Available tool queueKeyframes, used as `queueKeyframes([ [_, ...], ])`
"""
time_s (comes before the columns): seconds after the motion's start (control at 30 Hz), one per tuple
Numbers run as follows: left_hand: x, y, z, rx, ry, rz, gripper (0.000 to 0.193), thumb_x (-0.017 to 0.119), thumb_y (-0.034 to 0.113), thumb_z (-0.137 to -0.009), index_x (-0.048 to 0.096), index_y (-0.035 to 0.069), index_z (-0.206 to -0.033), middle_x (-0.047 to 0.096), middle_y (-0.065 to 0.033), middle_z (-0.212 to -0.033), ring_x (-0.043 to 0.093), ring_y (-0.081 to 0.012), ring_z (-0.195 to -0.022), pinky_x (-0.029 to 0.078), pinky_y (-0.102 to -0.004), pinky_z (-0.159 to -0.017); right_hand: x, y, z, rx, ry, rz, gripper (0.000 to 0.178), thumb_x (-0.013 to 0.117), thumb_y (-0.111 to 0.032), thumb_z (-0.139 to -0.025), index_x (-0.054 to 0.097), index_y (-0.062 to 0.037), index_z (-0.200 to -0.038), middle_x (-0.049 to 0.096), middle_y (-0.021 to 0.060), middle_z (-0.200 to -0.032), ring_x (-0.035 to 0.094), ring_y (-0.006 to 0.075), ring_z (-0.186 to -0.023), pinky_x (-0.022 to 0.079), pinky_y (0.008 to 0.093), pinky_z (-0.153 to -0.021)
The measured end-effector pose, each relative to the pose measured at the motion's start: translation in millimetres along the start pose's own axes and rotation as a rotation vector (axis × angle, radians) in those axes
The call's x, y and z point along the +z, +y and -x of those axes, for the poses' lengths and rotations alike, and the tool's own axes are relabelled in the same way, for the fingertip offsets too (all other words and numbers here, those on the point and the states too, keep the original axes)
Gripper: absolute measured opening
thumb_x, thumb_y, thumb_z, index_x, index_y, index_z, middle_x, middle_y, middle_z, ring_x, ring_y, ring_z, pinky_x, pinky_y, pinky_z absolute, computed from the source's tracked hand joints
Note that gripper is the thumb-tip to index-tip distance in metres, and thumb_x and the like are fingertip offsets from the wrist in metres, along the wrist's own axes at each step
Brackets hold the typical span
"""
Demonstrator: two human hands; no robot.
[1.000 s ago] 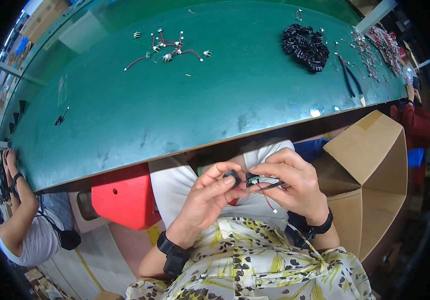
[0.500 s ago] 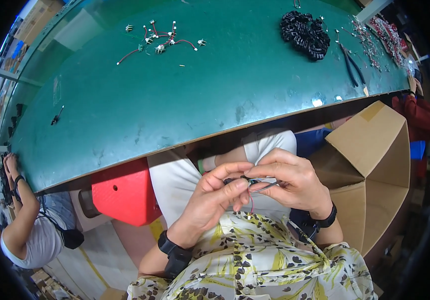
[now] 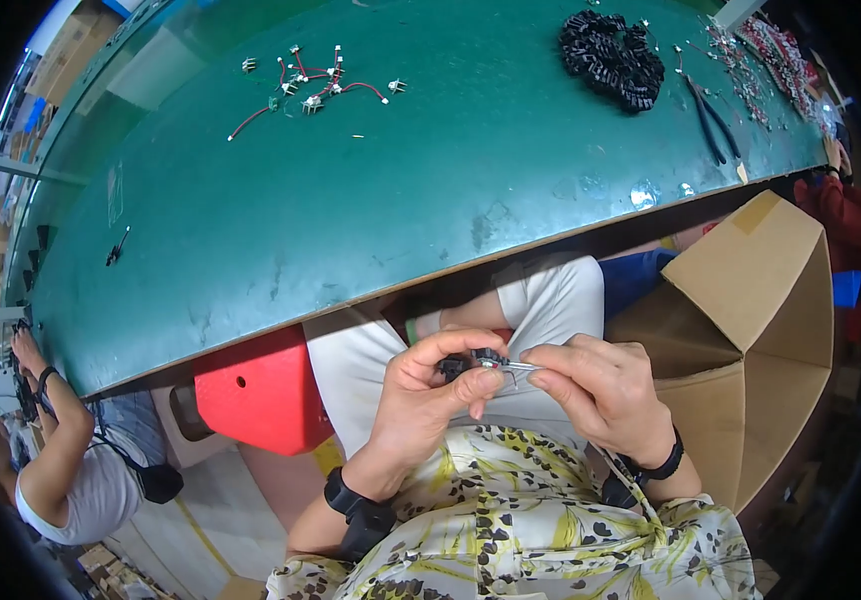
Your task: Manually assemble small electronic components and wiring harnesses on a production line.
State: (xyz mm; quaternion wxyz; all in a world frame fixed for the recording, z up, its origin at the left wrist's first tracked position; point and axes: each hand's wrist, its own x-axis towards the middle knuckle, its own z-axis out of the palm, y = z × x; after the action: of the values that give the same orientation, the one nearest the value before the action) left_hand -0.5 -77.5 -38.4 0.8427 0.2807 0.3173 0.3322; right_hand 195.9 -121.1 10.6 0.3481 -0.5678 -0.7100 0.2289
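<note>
Above my lap, my left hand pinches a small black part between thumb and fingertips. A second dark piece sits within the curl of its fingers, partly covered, and a thin reddish wire hangs by the thumb tip. From the right, my right hand grips slim silver tweezers, whose tips reach the black part. The fingers hide the rear of the tweezers. Whether the tips hold the wire or only touch the part is too small to tell.
On the green table lie wired connectors, a coiled black bundle, pliers and a heap of small parts. An open carton stands right, a red stool left. Co-workers sit at both sides.
The tweezers' legs, spread before, are now nearly together. My right hand has turned and drawn slightly right and down, and the black part shows more clearly. The whole view has shifted a little.
</note>
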Motion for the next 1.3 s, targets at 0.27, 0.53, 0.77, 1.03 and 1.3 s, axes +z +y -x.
queueKeyframes([
  [0.27, 3.5, 1.2, -1.3, 0.003, -0.002, -0.059, 0.033, 0.072, 0.002, -0.084, 0.064, 0.002, -0.116, 0.065, -0.0040, -0.097, 0.060, -0.0081, -0.074, 0.051, -0.0205, -0.065, 2.3, 1.9, -1.0, -0.003, -0.031, 0.068, 0.016, 0.073, -0.009, -0.080, 0.069, -0.0050, -0.094, 0.059, 0.0052, -0.066, 0.058, 0.0189, -0.052, 0.044, 0.0305, -0.046],
  [0.53, 0.9, -2.9, -8.0, 0.122, -0.029, -0.156, 0.030, 0.069, -0.001, -0.086, 0.063, -0.001, -0.115, 0.063, -0.0063, -0.103, 0.064, -0.0118, -0.089, 0.056, -0.0242, -0.080, 2.5, 2.4, -4.8, 0.003, -0.024, 0.102, 0.016, 0.074, -0.009, -0.079, 0.069, -0.0064, -0.094, 0.057, 0.0043, -0.065, 0.058, 0.0195, -0.051, 0.045, 0.0314, -0.044],
  [0.77, 2.5, 0.9, -15.0, 0.094, 0.008, -0.179, 0.027, 0.066, -0.003, -0.087, 0.063, -0.002, -0.115, 0.062, -0.0068, -0.103, 0.065, -0.0127, -0.086, 0.055, -0.0238, -0.078, 0.1, 4.2, -15.2, -0.030, -0.025, 0.159, 0.015, 0.072, -0.009, -0.080, 0.069, -0.0065, -0.094, 0.054, 0.0043, -0.064, 0.057, 0.0192, -0.050, 0.045, 0.0322, -0.044],
  [1.03, 8.5, -4.3, -14.4, 0.260, 0.111, -0.259, 0.024, 0.066, -0.003, -0.088, 0.064, -0.003, -0.112, 0.062, -0.0080, -0.102, 0.066, -0.0140, -0.085, 0.055, -0.0233, -0.078, 31.6, 7.5, -6.2, 0.047, 0.187, -0.021, 0.015, 0.067, -0.001, -0.084, 0.068, -0.0012, -0.099, 0.065, 0.0093, -0.072, 0.063, 0.0210, -0.057, 0.049, 0.0297, -0.050],
  [1.3, 0.0, 4.1, -11.3, 0.218, 0.239, -0.224, 0.031, 0.065, -0.006, -0.087, 0.061, -0.002, -0.117, 0.062, -0.0075, -0.096, 0.066, -0.0148, -0.083, 0.057, -0.0250, -0.078, 11.7, 5.8, -18.2, 0.176, 0.010, -0.218, 0.018, 0.066, -0.010, -0.088, 0.066, 0.0009, -0.103, 0.069, 0.0157, -0.089, 0.068, 0.0293, -0.077, 0.054, 0.0342, -0.067],
])
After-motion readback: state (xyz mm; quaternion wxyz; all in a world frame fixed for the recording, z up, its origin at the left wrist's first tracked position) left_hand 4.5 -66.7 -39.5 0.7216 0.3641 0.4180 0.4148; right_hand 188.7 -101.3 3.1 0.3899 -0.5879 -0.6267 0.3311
